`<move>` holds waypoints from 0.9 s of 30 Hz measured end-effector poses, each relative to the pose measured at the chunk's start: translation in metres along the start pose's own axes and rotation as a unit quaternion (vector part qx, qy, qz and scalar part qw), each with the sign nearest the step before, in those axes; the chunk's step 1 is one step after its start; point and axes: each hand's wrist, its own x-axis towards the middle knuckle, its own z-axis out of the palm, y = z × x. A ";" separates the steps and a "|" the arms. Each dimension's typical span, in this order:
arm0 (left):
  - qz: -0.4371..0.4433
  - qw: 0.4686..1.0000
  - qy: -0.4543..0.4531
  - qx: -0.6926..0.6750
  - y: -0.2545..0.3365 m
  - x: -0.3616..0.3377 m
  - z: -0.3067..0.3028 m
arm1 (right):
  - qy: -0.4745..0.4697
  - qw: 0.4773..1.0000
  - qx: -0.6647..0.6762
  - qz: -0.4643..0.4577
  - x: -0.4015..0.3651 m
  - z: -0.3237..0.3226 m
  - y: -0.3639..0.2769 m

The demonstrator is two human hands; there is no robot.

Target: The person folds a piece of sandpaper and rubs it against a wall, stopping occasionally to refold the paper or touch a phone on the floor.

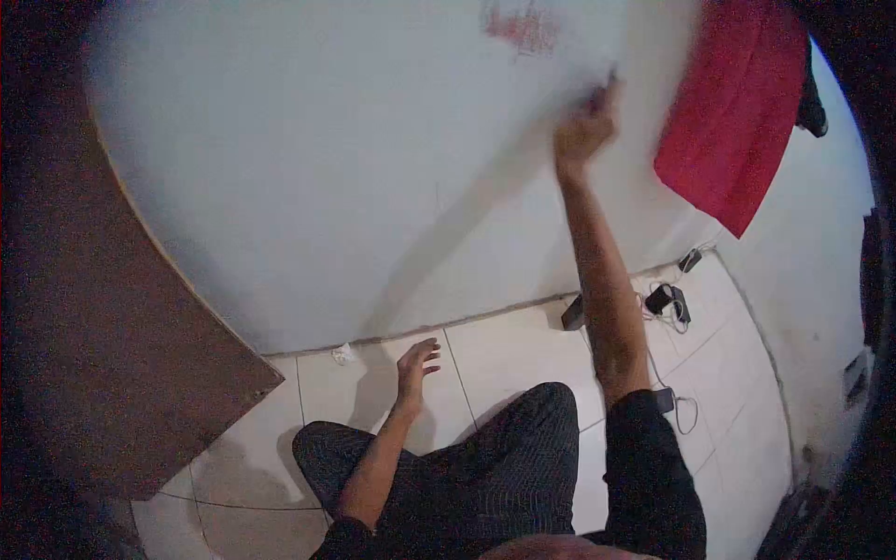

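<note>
My right hand (586, 131) is raised against the white wall (373, 168), its fingers closed round a small dark object (597, 98) that is too blurred to name. Up and to the left of this hand, a reddish smudge (523, 30) marks the wall. My left hand (416, 371) hangs over the tiled floor near the wall's foot, fingers apart and a little bent, holding nothing.
Red cloth (728, 112) hangs at the upper right. Black adapters and cables (661, 301) lie on the floor by the wall. A brown panel (103, 336) stands at the left. A crumpled white scrap (343, 354) lies at the wall's base.
</note>
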 end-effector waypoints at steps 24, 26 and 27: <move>-0.007 0.998 -0.019 0.060 -0.005 -0.016 -0.011 | -0.141 0.923 -0.025 -0.357 -0.019 0.057 -0.045; -0.011 0.997 -0.011 0.074 -0.004 -0.011 -0.012 | -0.296 0.779 -0.023 -0.553 -0.012 0.055 -0.037; -0.006 0.997 -0.011 0.082 -0.006 -0.012 -0.011 | -0.202 0.833 -0.056 -0.513 -0.004 0.055 -0.033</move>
